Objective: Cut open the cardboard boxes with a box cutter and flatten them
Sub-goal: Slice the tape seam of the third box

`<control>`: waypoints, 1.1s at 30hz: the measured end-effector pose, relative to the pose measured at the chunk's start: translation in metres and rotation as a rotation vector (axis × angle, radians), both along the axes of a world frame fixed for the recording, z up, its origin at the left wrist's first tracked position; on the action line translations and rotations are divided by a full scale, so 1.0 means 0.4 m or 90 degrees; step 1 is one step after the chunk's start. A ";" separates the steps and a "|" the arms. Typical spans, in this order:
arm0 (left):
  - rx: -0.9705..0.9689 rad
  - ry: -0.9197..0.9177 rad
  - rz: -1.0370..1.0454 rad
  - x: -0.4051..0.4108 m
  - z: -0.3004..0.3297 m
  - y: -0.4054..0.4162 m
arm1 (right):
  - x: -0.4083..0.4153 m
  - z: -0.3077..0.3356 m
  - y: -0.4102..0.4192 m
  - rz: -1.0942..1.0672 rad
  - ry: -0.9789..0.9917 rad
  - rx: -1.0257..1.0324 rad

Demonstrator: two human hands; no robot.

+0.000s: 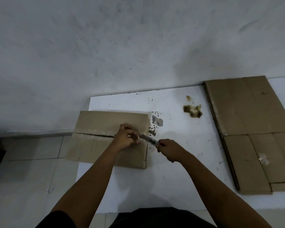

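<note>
Cardboard box [105, 135] lies at the left part of a white board [179, 145], with its left edge hanging over the tiled floor [23, 170]. A seam runs across the top of the box, and it is open from the left side up to the left hand. The left hand [126, 137] rests on the box near its right end; its fingers are curled, and they seem to hold the front end of the cutter [149, 139], though the blur makes this not fully sure. The right hand [169, 151] grips the handle of the cutter just beside the right edge of the box. The cutter lies between the two hands, with its tip at the seam. The hands are near each other but do not touch.

On the right side of the board, well apart from the box, lies a stack of flat cardboard [247, 129]. Brown and dark stains [192, 110] mark the board between the box and the stack. Behind the board stands a grey wall [122, 38].
</note>
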State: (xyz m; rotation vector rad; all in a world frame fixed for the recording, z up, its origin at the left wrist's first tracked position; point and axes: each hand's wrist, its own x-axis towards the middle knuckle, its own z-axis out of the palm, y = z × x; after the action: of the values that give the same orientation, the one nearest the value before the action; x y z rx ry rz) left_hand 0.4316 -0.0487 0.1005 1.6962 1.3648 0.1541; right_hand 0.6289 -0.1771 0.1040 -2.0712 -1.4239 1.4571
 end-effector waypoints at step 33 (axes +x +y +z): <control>0.190 0.269 -0.328 0.051 0.030 0.138 | -0.061 -0.064 -0.038 -0.326 0.248 -0.005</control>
State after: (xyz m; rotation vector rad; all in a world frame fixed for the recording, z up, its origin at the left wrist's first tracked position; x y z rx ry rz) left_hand 0.4521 0.0065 0.1123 2.3759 1.1845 -0.3273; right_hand 0.6046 -0.1923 0.0783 -1.8310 -0.6786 1.5189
